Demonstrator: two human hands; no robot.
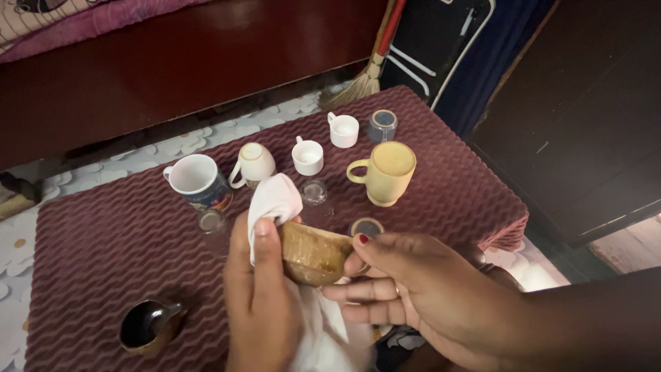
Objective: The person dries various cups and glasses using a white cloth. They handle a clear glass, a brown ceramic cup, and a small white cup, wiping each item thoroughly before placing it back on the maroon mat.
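Note:
My left hand presses a white cloth against a small brown glazed cup, thumb on top of the cloth. The cloth trails down between both hands. My right hand holds the brown cup from the right side, fingers under it and thumb at its rim. Both hands hover over the near edge of a maroon ribbed mat.
On the mat stand a yellow mug, two small white cups, a cream cup, a white mug with dark print, a grey cup, two clear glasses and a dark brown cup. A broom leans behind.

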